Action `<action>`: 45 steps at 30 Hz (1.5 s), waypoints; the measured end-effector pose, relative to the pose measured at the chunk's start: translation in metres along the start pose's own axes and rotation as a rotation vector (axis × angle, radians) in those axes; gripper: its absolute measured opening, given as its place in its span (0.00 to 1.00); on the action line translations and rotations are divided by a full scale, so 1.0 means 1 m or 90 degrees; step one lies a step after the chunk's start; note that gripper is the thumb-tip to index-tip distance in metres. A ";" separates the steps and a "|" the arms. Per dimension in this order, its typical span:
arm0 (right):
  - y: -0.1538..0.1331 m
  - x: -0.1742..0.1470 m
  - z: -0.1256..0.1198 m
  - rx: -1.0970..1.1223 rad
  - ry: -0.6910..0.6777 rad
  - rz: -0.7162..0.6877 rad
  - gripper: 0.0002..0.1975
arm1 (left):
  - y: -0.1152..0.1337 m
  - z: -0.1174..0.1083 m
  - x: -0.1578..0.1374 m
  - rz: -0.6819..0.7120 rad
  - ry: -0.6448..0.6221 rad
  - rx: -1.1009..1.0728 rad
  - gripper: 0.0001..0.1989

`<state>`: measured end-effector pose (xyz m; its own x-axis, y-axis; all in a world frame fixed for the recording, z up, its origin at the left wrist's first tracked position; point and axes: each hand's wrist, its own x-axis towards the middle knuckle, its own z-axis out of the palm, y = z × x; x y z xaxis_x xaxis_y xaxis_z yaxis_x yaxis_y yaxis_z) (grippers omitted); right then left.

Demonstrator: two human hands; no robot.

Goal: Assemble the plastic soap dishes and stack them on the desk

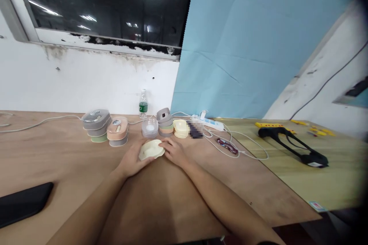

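Note:
A shallow cream-coloured bowl (151, 149) is between my two hands at the middle of the table. My left hand (132, 160) wraps around its left side, thumb along the near rim. On the right rim, the fingers of my right hand (174, 151) are closed on the edge. Just beyond the bowl stand a stack of clear round lids (150, 128), a stack of grey, green and peach round containers (165, 123) and a stack of pale yellow pieces (181, 128).
Oval lidded boxes in grey (96, 122) and peach (117, 130) stand left. A water bottle (143, 104) is by the wall. Behind right lie a power strip (212, 123) and cables. A black flat device (25, 203) lies near left; a black frame (296, 147) sits far right.

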<state>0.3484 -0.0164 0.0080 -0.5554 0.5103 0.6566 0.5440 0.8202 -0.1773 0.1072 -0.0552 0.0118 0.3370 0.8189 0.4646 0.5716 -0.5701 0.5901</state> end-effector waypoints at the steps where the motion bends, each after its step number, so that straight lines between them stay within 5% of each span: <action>1: 0.003 -0.002 -0.003 0.003 0.016 0.012 0.13 | 0.000 0.000 -0.001 0.008 0.026 0.002 0.34; 5: 0.026 -0.010 -0.016 0.031 0.228 0.211 0.08 | 0.000 0.000 0.000 0.015 0.127 0.022 0.31; 9: 0.058 -0.014 -0.021 0.184 0.474 0.436 0.19 | -0.007 0.001 0.004 -0.009 0.180 0.088 0.28; 12: 0.077 -0.016 -0.018 0.330 0.551 0.536 0.26 | -0.015 -0.004 0.007 -0.008 0.225 0.170 0.26; 21: 0.093 -0.018 0.002 0.427 0.504 0.562 0.39 | -0.030 -0.017 0.009 -0.028 0.300 0.296 0.20; 30: 0.109 -0.024 0.003 0.204 0.456 0.525 0.33 | -0.032 -0.035 0.008 -0.126 0.316 0.397 0.27; 45: 0.115 -0.024 0.003 0.168 0.463 0.621 0.31 | -0.048 -0.038 0.010 -0.222 0.410 0.317 0.29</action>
<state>0.4224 0.0664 -0.0304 0.5328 0.7423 0.4064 0.3437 0.2491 -0.9055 0.0549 -0.0221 0.0128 -0.3180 0.6586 0.6820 0.8729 -0.0774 0.4818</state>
